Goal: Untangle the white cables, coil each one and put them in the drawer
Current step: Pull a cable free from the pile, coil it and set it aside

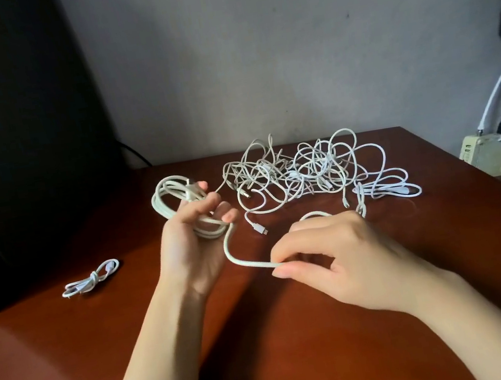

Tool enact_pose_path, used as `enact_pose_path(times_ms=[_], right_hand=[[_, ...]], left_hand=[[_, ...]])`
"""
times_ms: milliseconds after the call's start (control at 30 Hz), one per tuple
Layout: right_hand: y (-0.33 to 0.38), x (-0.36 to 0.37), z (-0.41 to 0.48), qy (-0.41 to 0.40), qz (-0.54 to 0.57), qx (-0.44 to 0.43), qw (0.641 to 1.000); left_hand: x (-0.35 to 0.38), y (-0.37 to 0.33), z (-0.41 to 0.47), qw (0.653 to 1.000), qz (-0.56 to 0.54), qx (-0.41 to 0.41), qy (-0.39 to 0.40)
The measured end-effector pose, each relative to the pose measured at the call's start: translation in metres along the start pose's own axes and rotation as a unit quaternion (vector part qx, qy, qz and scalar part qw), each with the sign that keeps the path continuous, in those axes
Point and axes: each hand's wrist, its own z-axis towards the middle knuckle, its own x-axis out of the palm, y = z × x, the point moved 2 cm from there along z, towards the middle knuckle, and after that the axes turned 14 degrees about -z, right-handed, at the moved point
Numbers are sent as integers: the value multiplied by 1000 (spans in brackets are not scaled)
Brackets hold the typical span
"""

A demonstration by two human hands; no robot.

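Left hand (190, 245) grips a rounded coil (168, 199) of smooth white cable; right hand (347, 260) pinches its loose tail (236, 257) (thumb against forefinger); tangled heap (305, 171) farther back on the glossy table (267, 345).

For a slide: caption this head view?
Left hand grips a white cable coil, right hand pinches its free length; tangled cables and one tied bundle lie on the table.

Tangle (305, 171) behind hands, on table (450, 256)
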Motion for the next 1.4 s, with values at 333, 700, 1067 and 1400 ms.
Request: enact_pose_path(times_ms=[333,700,1067,1400], right_hand=[[-1,-12,4,-167,86,64,980],[-18,-14,6,-179,105,148,967],[-16,-13,4,-217,8,222,951],[-28,1,5,-156,200,326,911]], left_hand=[[10,39,-21,930,314,-144,124],[15,50,-31,922,181,-271,207],[12,48,-40,871,193,-392,226],[19,64,-29,912,179,-346,130]])
